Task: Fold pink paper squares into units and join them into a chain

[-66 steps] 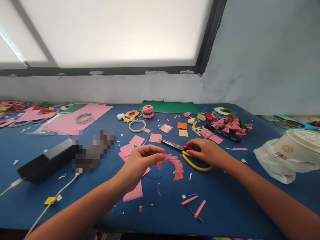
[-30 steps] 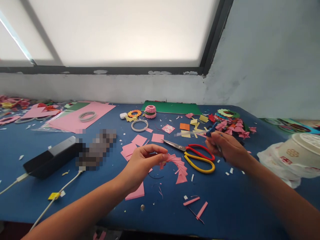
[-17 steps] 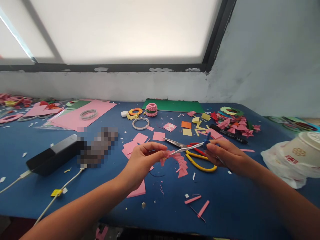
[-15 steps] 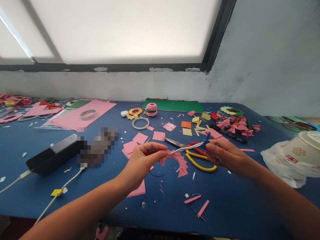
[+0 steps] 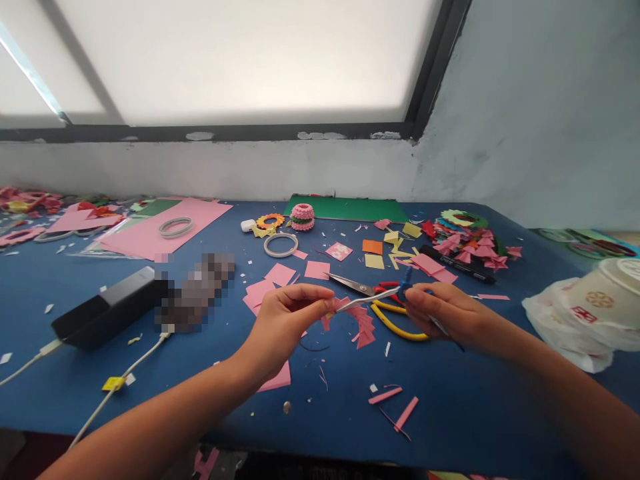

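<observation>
My left hand point(image 5: 293, 320) pinches one end of a curved strip of folded pink paper pieces point(image 5: 364, 325), which hangs above the blue table. My right hand point(image 5: 443, 310) grips a slim metal tool with a blue part point(image 5: 406, 283). The tool's thin silvery tip point(image 5: 367, 300) reaches left to the pink paper at my left fingertips. Behind the tool and my right fingers lie scissors with red and yellow handles point(image 5: 400, 329), their blades pointing left. Pink paper squares point(image 5: 260, 293) lie beyond my left hand.
A black box point(image 5: 110, 307) with a white cable stands at the left. White tape rings point(image 5: 281, 245), a green sheet point(image 5: 350, 209), a black marker point(image 5: 457, 265) and piled paper pieces point(image 5: 483, 250) lie farther back. A bagged cup point(image 5: 593, 307) is at the right.
My right hand and the tool's blue part have shifted slightly left, towards my left hand. My left hand keeps its pinch in nearly the same place.
</observation>
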`<state>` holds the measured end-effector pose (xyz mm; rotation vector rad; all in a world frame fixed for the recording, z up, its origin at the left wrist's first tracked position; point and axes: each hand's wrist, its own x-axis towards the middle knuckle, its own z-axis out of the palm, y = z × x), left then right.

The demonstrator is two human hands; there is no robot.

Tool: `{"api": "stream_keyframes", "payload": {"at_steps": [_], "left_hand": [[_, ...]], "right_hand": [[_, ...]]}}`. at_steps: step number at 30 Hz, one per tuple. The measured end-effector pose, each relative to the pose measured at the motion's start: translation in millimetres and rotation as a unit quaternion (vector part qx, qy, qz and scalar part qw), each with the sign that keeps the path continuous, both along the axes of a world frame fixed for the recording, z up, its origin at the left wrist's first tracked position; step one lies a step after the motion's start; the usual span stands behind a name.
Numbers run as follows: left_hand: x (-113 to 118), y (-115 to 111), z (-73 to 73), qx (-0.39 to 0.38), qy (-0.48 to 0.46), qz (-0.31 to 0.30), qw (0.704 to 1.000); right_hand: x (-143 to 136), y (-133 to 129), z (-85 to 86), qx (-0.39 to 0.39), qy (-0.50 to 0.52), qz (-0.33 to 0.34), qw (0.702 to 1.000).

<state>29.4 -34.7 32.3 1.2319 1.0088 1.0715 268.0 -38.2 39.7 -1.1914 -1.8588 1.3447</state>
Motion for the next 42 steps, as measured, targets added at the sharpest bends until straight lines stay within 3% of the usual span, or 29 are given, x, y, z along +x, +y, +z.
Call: {"api": "stream_keyframes", "payload": {"at_steps": [7, 10, 12, 15, 18, 21, 24, 26, 28, 35, 42], "left_hand": [[-1.3, 1.1, 3.0, 0.019, -0.003, 0.020, 1.000], [-1.3, 1.7, 5.4, 0.014, -0.021, 0.037, 0.999], [-1.1, 1.2, 5.7, 0.007, -0.026, 0.034, 0.999], [-0.9, -0.3, 4.9, -0.008, -0.036, 0.013, 0.999], [-0.9, -1.5, 4.1, -0.010, -0.046, -0.009, 0.999], [-0.3, -2.4, 3.4, 0.003, -0.034, -0.019, 0.999], [1.3, -4.3, 2.5, 0.018, -0.017, -0.018, 1.000], [3.0, -6.4, 1.6, 0.027, -0.010, -0.020, 0.999], [5.3, -9.2, 0.5, 0.036, -0.006, -0.024, 0.999], [15.2, -16.5, -0.6, 0.073, 0.005, -0.015, 0.997], [17.7, -19.6, -7.1, 0.072, 0.004, -0.014, 0.997]], "right_hand": [[11.2, 3.4, 8.3, -0.002, 0.033, -0.048, 0.998], [15.4, 12.0, 7.3, 0.114, 0.012, -0.172, 0.978], [13.8, 20.7, -1.7, 0.236, -0.123, -0.260, 0.928], [5.8, 33.1, -24.4, 0.315, -0.376, -0.189, 0.851], [-2.7, 36.4, -41.1, 0.325, -0.459, -0.063, 0.825], [-8.7, 27.0, -37.1, 0.338, -0.408, -0.029, 0.847], [-17.4, 9.6, -19.0, 0.330, -0.264, -0.081, 0.903], [-26.2, -2.8, -8.8, 0.250, -0.144, -0.099, 0.952], [-35.6, -13.2, -5.0, 0.181, -0.066, -0.071, 0.979], [-52.9, -23.3, -17.0, 0.187, 0.003, -0.128, 0.974], [-56.6, -22.8, -16.8, 0.170, 0.043, -0.122, 0.977]]}}
